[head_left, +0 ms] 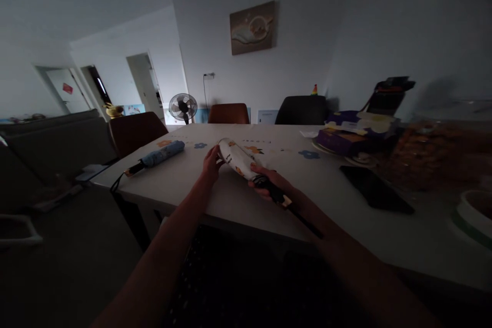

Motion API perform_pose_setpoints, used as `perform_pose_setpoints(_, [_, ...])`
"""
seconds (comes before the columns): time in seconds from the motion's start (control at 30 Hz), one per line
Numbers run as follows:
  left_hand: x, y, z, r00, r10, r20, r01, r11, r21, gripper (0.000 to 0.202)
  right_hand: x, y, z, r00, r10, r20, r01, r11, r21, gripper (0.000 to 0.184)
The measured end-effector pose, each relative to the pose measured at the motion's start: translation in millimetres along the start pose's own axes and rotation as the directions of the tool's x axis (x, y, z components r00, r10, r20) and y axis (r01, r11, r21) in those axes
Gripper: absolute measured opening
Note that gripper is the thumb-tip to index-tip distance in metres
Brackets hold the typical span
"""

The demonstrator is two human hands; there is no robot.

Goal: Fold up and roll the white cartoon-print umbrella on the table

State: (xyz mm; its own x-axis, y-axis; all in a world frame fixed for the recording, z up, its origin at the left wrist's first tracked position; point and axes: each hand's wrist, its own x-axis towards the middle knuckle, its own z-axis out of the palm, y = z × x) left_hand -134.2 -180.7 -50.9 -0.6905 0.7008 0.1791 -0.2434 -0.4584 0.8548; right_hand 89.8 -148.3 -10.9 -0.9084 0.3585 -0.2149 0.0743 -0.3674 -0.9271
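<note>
A folded white umbrella with orange and dark print lies slantwise between my hands, just above the near part of the table. My right hand is closed around its lower end, by the black handle with a gold-coloured band; a dark strap trails from it toward my forearm. At the far end, my left hand grips the rounded tip of the cloth from the left side, its fingers partly hidden. A second folded umbrella, blue with a black handle, rests on the table to the left.
The white table has printed flowers. To the right are a black phone, a purple package, a clear container of brownish food and a white cup-like vessel. Chairs and a fan stand beyond.
</note>
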Motion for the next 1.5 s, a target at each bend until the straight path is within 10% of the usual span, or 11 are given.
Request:
perform_pose_setpoints(0.3, [5.2,1.0,-1.4,0.971,-0.236,-0.042,0.216,0.937,-0.274,0.020,-0.5,3.0,-1.1,0.998,0.014,0.057,-0.014,1.000,-0.010,0.028])
perform_pose_setpoints(0.6, [-6.0,4.6,6.2,0.974,-0.116,-0.195,0.106,0.992,-0.061,0.023,13.9,9.5,-6.1,0.983,-0.070,-0.168,0.053,0.993,-0.105,0.039])
perform_pose_setpoints(0.73, [-19.9,-0.5,29.2,0.989,-0.144,0.027,0.145,0.989,-0.035,0.031,17.4,17.9,-8.7,0.935,-0.177,-0.307,0.095,0.959,-0.266,0.043])
perform_pose_setpoints(1.07, [-32.7,-4.8,48.4,0.873,-0.359,0.329,0.435,0.879,-0.196,0.039,19.6,29.6,1.9,0.910,-0.329,-0.254,0.161,0.843,-0.514,0.027])
perform_pose_setpoints(1.27, [-34.3,0.1,44.5,0.868,-0.418,0.270,0.479,0.847,-0.229,0.042,21.8,27.4,3.5,0.917,-0.229,-0.327,0.058,0.887,-0.457,0.049])
perform_pose_setpoints(1.5, [-35.1,10.1,38.2,0.874,-0.407,0.264,0.473,0.835,-0.282,0.042,36.2,24.3,-5.9,0.753,-0.564,-0.339,0.336,0.772,-0.539,0.049])
